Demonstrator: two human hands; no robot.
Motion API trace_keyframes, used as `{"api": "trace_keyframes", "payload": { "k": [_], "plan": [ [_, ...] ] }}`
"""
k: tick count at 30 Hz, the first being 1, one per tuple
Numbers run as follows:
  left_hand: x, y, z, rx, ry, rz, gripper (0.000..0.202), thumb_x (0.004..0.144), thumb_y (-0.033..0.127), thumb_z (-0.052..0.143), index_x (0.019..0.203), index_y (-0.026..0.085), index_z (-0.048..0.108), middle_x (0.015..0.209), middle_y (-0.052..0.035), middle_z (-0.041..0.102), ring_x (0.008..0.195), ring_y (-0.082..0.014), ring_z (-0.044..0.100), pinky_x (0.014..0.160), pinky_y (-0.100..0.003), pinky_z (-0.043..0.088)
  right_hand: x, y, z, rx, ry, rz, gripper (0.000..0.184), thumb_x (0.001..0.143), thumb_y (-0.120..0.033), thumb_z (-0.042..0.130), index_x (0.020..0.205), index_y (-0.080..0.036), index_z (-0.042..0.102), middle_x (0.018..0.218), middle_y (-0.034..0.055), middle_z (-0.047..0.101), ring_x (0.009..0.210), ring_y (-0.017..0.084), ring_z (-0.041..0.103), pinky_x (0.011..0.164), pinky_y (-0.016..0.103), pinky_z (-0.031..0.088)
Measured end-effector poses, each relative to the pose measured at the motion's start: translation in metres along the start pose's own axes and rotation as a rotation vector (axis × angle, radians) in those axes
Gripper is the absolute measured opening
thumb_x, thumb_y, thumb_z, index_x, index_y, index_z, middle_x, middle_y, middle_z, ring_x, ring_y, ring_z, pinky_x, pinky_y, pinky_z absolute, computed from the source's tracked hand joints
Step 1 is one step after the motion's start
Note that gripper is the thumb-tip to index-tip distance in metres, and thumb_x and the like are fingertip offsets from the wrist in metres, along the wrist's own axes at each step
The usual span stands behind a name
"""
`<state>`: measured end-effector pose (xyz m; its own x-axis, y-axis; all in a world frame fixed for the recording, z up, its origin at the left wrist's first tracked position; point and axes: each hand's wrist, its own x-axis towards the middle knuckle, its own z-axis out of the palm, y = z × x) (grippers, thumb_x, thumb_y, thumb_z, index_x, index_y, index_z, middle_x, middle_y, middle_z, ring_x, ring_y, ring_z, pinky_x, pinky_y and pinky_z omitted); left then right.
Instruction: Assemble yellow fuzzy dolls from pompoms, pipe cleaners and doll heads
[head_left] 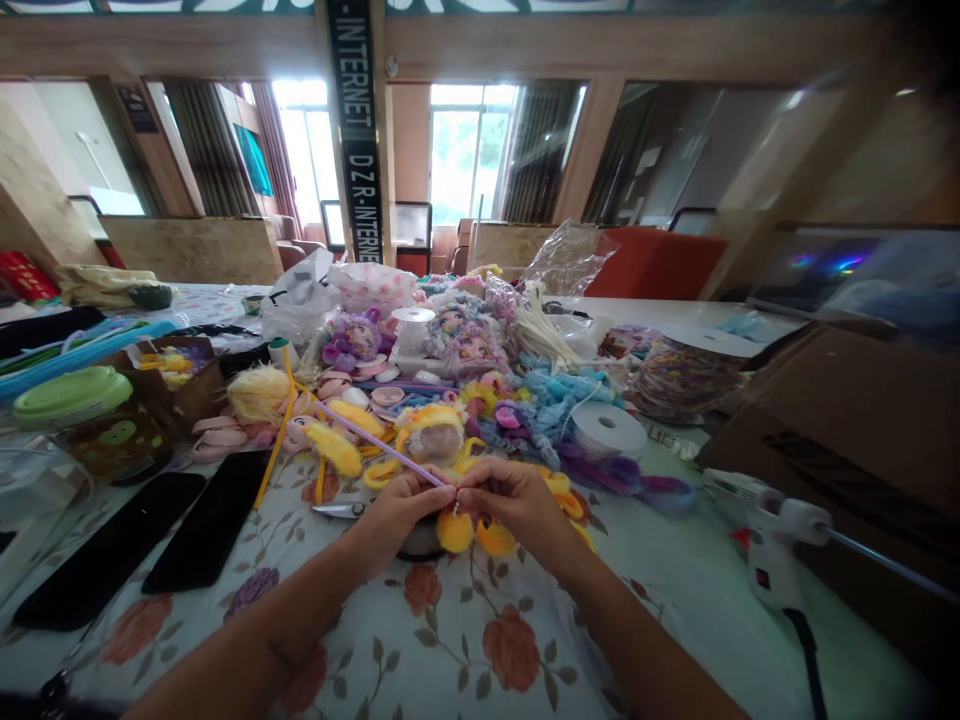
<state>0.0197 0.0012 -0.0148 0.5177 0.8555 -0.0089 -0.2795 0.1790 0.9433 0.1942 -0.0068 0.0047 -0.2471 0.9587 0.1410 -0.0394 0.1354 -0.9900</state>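
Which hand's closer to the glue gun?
Right. The right hand is to the left of the glue gun, well apart from it; the left hand is farther left. Both pinch the purple stick.

Fuzzy purple pipe cleaner (pixel 390 445), glossy floral tablecloth (pixel 450 640)

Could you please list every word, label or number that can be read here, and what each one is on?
"INTERNET": white capitals on the black banner, upper part.
"D.Z.R-INTERNET": same banner, lower part; punctuation uncertain.
Dark sign on a pillar at the picture's left: too blurred to read.
Framed notice by the window: too small to read.
Purple stick pinched by left hand and right hand: no text.
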Motion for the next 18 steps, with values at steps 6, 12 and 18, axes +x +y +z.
{"api": "trace_keyframes", "payload": {
  "k": [6, 12, 18],
  "plan": [
    [-0.002, 0.002, 0.002, 0.034, -0.005, 0.024, 0.023, 0.078, 0.038, 0.065, 0.079, 0.015, 0.061, 0.077, -0.0026, 0.061, 0.077, -0.0137, 0.054, 0.072, -0.022, 0.039, -0.002, -0.006, -0.004, -0.087, -0.081, -0.053, 0.020, 0.073, -0.035, 0.072, 0.073, -0.016, 0.071, 0.070, 0.0027, 0.062, 0.055, 0.011, 0.056, 0.054, 0.027, 0.049],
    [-0.003, 0.006, 0.003, 0.057, 0.038, -0.023, 0.026, 0.075, 0.041, 0.067, 0.078, 0.015, 0.061, 0.072, -0.0008, 0.060, 0.070, -0.0124, 0.052, 0.067, -0.022, 0.037, -0.002, -0.007, -0.002, -0.162, -0.081, -0.071, 0.022, 0.076, -0.038, 0.068, 0.073, -0.016, 0.070, 0.069, 0.0022, 0.060, 0.055, 0.012, 0.056, 0.054, 0.027, 0.049],
    [-0.004, 0.013, 0.009, 0.135, 0.064, -0.015, 0.026, 0.070, 0.039, 0.072, 0.070, 0.014, 0.064, 0.070, -0.0012, 0.059, 0.070, -0.0131, 0.052, 0.069, -0.023, 0.039, -0.002, -0.001, 0.000, -0.199, -0.071, -0.070, 0.023, 0.081, -0.038, 0.062, 0.074, -0.016, 0.064, 0.064, 0.0012, 0.060, 0.055, 0.012, 0.054, 0.054, 0.026, 0.046]
  ]
}}
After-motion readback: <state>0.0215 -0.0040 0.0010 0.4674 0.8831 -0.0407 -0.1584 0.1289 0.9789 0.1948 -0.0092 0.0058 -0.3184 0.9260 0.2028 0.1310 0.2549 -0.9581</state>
